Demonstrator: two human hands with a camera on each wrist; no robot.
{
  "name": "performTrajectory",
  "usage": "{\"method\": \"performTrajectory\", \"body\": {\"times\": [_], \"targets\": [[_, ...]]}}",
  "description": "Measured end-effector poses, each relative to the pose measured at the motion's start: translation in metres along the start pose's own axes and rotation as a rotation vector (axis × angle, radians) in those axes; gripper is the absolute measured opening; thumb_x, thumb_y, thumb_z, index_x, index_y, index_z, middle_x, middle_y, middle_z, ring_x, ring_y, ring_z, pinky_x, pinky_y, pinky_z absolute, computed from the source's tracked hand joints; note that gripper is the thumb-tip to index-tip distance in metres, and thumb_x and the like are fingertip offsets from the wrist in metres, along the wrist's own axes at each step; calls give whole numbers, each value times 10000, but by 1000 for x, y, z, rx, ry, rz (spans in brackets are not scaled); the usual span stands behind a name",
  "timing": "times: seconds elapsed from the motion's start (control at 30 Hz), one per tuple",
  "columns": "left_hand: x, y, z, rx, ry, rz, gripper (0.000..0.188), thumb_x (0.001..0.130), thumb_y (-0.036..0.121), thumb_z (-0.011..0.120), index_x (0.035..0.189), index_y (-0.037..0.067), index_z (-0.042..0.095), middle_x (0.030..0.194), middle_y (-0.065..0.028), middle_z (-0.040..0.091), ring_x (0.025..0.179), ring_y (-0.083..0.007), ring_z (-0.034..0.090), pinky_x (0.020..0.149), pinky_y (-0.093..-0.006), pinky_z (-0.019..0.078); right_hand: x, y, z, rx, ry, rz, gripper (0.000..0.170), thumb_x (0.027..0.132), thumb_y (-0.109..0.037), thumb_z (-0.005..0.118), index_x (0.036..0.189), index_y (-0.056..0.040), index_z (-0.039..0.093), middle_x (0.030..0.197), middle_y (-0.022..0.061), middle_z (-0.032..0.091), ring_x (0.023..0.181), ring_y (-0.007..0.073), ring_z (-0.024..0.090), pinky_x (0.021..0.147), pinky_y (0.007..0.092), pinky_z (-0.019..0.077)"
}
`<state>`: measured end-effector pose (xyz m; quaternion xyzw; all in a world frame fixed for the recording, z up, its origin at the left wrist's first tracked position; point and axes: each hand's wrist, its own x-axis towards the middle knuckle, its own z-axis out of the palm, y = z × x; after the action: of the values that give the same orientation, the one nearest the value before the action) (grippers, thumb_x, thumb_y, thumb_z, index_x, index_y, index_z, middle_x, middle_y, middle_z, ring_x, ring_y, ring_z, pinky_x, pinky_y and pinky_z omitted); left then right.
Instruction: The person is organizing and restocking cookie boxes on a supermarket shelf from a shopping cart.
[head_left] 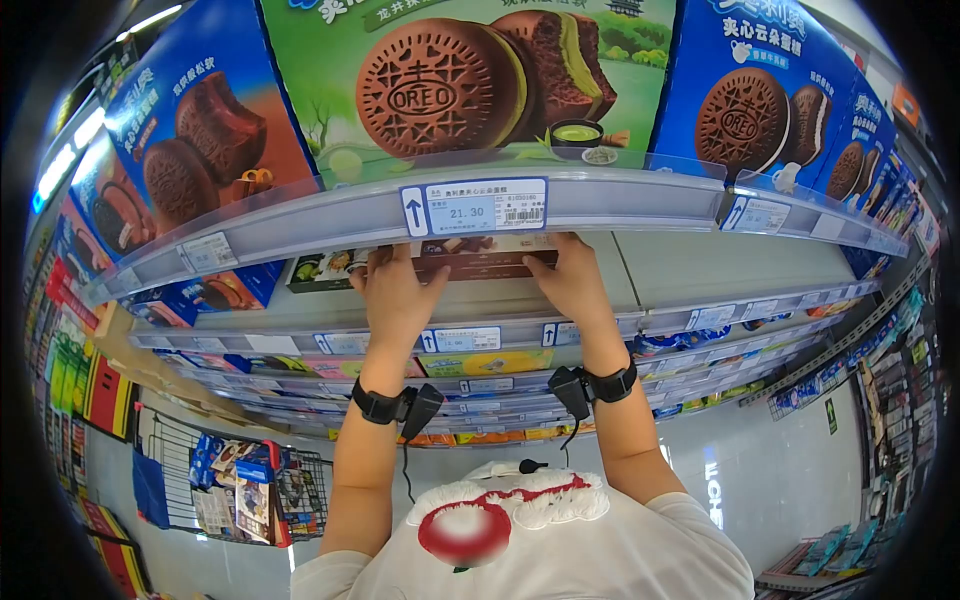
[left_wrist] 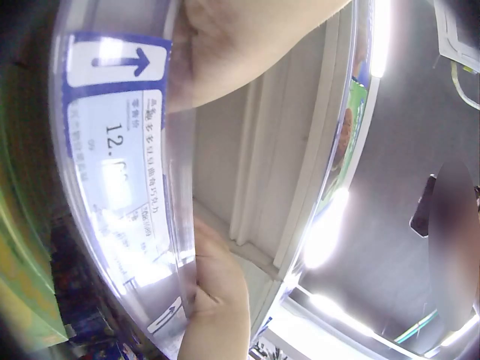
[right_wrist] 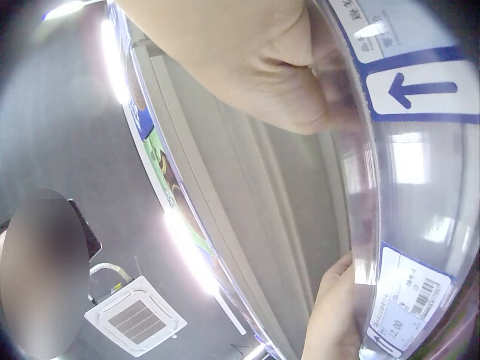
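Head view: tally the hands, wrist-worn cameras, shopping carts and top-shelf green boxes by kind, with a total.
Hands (left hand, right hand): 2
Wrist-worn cameras: 2
Shopping cart: 1
Top-shelf green box: 1
Total: 6

The person wears a white short-sleeved shirt [head_left: 620, 560] whose front carries fluffy white raised trim [head_left: 562, 507], a thick red ring [head_left: 430, 535] with a blurred pale middle, and a red band [head_left: 545, 488] running off it. Black straps [head_left: 375, 403] circle both wrists, each bearing a dark, angular camera housing [head_left: 424, 402] with a thin black cable [head_left: 405, 470].
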<state>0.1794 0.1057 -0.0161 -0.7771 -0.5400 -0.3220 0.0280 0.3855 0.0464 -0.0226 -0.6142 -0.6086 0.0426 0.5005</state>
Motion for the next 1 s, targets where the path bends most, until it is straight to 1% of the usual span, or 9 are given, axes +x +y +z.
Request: {"method": "performTrajectory", "body": {"times": [0.3,0.4,0.5,0.6,0.63,0.7,0.8,0.87,1.0], "targets": [[-3,-1,-1,38,13,32,561,712,377,668,1175,95,523,980,-129,625,1022,-301,519,863,-461,287,1,3,2,-3,56,-104,278,795,-121,606,1045,-4,577,1019,216,604,916,363,592,772,361,474],[-2,0,-2,27,16,38,563,706,368,672,1182,107,523,971,-129,626,1019,-294,522,862,-457,290,2,-1,1,9,-19,51,239,831,-145,577,1027,-7,580,993,202,612,854,343,603,724,344,479],[-2,-1,0,33,25,46,570,703,361,674,1191,108,522,947,-123,628,1016,-292,523,858,-453,292,1,-1,1,97,5,17,218,845,-157,567,1009,-14,584,948,184,622,799,328,606,694,335,481],[-4,-2,1,-16,48,57,605,695,347,684,1212,93,498,1002,-141,606,1039,-311,505,865,-469,295,2,5,7,82,55,-39,217,821,-137,567,974,16,588,927,230,572,825,380,568,720,433,449],[-4,-2,0,-42,58,62,622,692,341,689,1222,86,487,1034,-152,593,1051,-320,496,869,-477,295,4,3,8,-21,171,-101,211,815,-122,570,973,16,585,938,223,571,850,383,556,731,432,444],[-4,1,-2,-60,160,84,638,694,310,693,1230,60,456,1101,-174,546,1065,-345,471,888,-497,297,1,-4,11,-230,393,-217,202,803,-92,574,973,17,581,960,210,568,901,390,534,754,431,433],[-11,-6,-8,-157,349,214,659,702,259,700,1241,14,409,1198,-203,469,1110,-386,418,931,-503,294,-10,-28,-2,-153,567,-398,201,770,-30,574,968,5,576,968,181,567,956,381,503,788,434,417],[-21,-10,-27,-240,487,337,613,697,176,692,1216,-6,422,1172,-184,482,1083,-387,428,947,-470,313,-23,-42,-7,-161,596,-453,189,749,10,563,936,-5,584,943,168,574,916,355,519,773,416,427],[-70,-40,-48,-346,511,451,521,656,115,696,1126,22,494,1126,-165,501,1038,-361,464,902,-443,363,-61,-80,17,-28,553,-483,188,727,62,537,887,-12,601,836,142,599,799,295,561,709,355,450]]}}
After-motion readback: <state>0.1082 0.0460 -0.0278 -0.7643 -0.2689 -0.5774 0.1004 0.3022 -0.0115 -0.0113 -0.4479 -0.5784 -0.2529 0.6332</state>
